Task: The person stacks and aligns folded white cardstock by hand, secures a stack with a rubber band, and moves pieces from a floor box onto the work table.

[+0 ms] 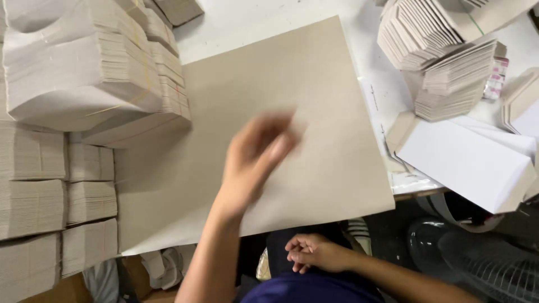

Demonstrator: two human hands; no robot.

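Head view: a large grey board (314,90) lies flat on the white table (241,22), its near edge hanging past the table's front edge toward the person. The board's middle and far half are bare, giving the widest open room. Its left edge runs close against tall stacks (67,73) of folded grey card blanks, which also fill the lower left. Off its right edge lie more fanned bundles (443,62) and a white folded carton (471,163), with a strip of table between them and the board.

The left hand (258,154) hovers over the board's centre, blurred by motion. Its fingers look loosely curled and partly open, and nothing shows in its grip; whether it touches the board cannot be told.

The right hand (314,252) rests low by the person's lap, below the board's near edge, fingers curled half shut, holding nothing visible. A fan (483,264) sits on the floor at lower right.
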